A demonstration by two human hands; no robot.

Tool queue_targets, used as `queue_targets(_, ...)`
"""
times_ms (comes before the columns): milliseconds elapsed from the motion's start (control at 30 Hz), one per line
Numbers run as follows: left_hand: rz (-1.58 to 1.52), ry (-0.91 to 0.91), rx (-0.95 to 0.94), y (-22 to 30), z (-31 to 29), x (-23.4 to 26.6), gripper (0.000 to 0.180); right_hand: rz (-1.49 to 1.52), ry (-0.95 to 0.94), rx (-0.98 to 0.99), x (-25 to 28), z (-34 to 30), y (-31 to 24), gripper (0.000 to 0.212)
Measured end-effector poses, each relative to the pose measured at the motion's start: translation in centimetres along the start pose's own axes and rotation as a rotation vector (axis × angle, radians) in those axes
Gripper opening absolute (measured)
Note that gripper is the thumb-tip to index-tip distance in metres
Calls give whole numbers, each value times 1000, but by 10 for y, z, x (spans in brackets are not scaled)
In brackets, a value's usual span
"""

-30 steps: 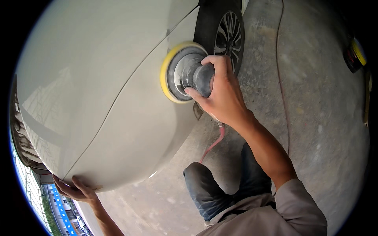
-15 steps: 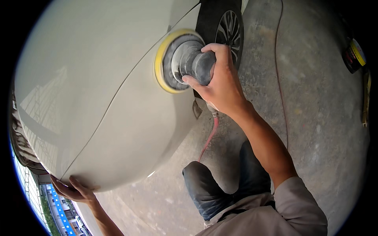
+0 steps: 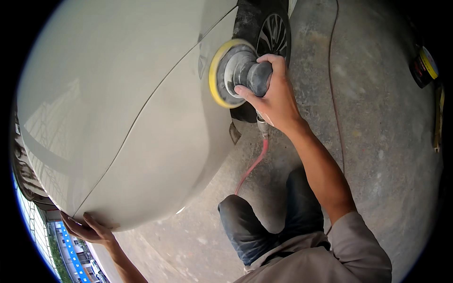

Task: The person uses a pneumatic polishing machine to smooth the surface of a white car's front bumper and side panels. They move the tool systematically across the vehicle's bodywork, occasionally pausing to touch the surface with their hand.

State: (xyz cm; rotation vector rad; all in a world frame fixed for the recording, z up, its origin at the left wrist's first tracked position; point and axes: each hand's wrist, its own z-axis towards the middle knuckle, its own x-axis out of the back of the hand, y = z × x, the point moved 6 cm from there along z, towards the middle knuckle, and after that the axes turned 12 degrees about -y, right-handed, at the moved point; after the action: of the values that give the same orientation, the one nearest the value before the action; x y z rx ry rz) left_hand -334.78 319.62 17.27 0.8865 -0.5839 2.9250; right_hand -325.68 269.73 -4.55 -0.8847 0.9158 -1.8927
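Note:
My right hand [image 3: 273,94] is wrapped round the grey, dusty head of an air sander [image 3: 236,75]. Its round pad with a yellow rim faces the pale car body panel [image 3: 155,141], near the panel's edge by the wheel [image 3: 273,35]. Whether the whole pad touches the surface I cannot tell. A red hose [image 3: 255,165] runs down from the sander's fitting toward my knee. At the lower left, my left hand [image 3: 94,231] rests on the panel's near edge with fingers apart, holding nothing. A dark seam line crosses the panel between the two hands.
A thin dark hose [image 3: 333,85] lies along the grey concrete floor [image 3: 377,141] on the right. Farther right stands a black tub with a yellow band [image 3: 427,66], with a narrow yellowish strip [image 3: 440,118] near it. A blue banner [image 3: 73,254] shows at the lower left.
My right hand and the sander have moved right and slightly down, off the seam toward the panel's edge by the wheel. My left hand stays in place.

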Motion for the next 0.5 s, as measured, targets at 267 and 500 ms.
queue_targets(267,-22,-4,-11,5,1,-2,61,-55,16,-80,3,5,-17,70)
queue_targets(500,-48,15,-37,6,2,1,60,-108,-33,4,-2,-1,-40,68)
